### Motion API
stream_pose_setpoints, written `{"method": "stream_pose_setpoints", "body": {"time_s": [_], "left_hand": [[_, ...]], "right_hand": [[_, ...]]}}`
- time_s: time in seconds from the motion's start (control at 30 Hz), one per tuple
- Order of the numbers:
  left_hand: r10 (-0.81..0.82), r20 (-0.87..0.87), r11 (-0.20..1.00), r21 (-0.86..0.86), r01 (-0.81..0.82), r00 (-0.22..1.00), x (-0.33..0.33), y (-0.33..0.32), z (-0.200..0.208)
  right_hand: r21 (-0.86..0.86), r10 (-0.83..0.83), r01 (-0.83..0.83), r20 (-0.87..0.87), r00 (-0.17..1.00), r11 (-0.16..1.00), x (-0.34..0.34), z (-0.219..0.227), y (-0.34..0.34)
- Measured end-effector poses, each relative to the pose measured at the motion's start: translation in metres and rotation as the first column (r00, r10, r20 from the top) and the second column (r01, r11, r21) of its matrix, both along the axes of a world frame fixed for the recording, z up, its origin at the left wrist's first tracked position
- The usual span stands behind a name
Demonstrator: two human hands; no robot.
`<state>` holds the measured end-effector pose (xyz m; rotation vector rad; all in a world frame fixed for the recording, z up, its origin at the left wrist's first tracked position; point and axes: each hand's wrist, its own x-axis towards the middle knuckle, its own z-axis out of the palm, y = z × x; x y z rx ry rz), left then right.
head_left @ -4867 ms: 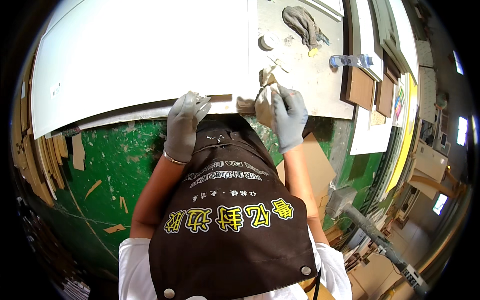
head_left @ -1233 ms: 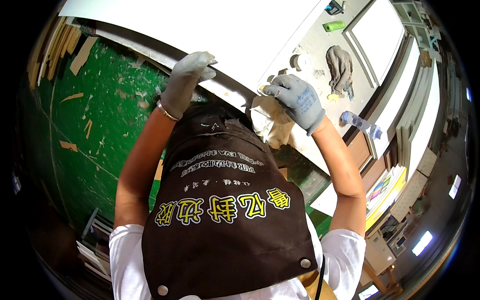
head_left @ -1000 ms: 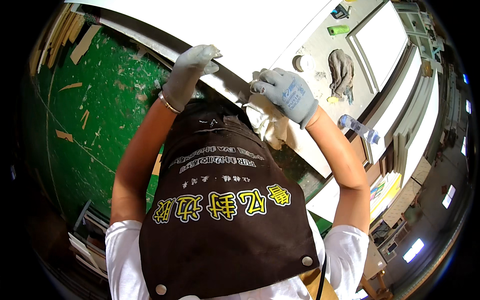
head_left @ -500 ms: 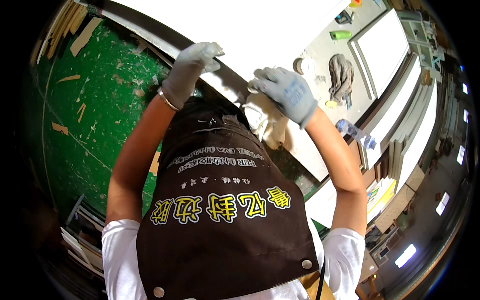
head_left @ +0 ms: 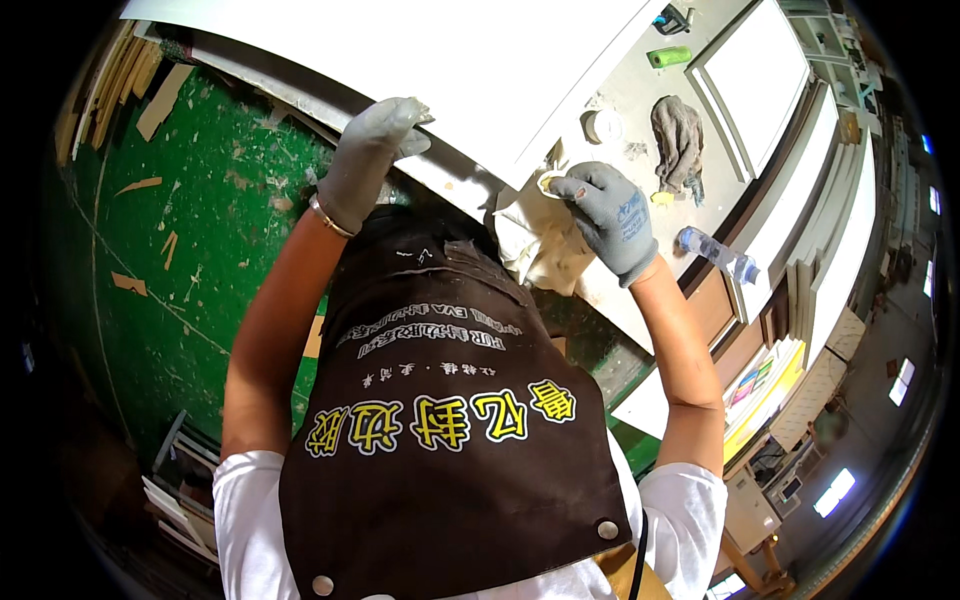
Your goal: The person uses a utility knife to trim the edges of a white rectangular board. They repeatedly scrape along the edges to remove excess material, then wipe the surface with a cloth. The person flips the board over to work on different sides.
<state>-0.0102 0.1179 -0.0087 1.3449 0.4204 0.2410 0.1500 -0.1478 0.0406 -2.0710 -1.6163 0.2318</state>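
A large white panel [head_left: 400, 60] lies in front of me, its near edge running down to a corner at the right. My left hand [head_left: 372, 155], in a grey glove, is at that edge with fingers stretched and thumb apart. My right hand [head_left: 608, 220], also gloved, is just right of the panel's corner. Its thumb and fingers pinch a small pale, yellowish wad [head_left: 550, 184], too small to name surely. Below it, a crumpled white cloth [head_left: 545, 250] lies on the bench edge beside my dark apron [head_left: 440, 400].
On the pale bench [head_left: 630, 110] are a white tape roll [head_left: 603, 126], a grey rag [head_left: 677, 145], a green roll [head_left: 669, 57] and a plastic bottle [head_left: 718, 255]. Stacked boards [head_left: 790, 230] stand at the right. Wood scraps [head_left: 128, 284] litter the green floor [head_left: 220, 200].
My right hand has moved right and nearer, off the panel's edge, and the pale wad now shows in its fingers. My left hand stays near the same edge. The view has shifted slightly.
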Motion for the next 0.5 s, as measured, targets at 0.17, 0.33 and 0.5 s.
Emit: {"method": "stream_pose_setpoints", "body": {"time_s": [0.17, 0.33, 0.5], "left_hand": [[0.043, -0.142, 0.980, -0.187, -0.070, 0.989, 0.002, -0.002, 0.008], [0.022, -0.129, 0.981, -0.188, -0.047, 0.991, 0.001, -0.002, 0.007], [0.009, -0.111, 0.996, -0.082, -0.018, 0.994, -0.001, -0.002, 0.006]], "right_hand": [[-0.026, 0.003, -0.001, 0.066, 0.998, 1.000, -0.013, -0.002, 0.012], [-0.063, 0.073, -0.064, 0.151, 0.986, 0.996, -0.016, -0.006, 0.021], [-0.118, 0.080, -0.061, 0.165, 0.983, 0.991, -0.014, -0.003, 0.025]]}}
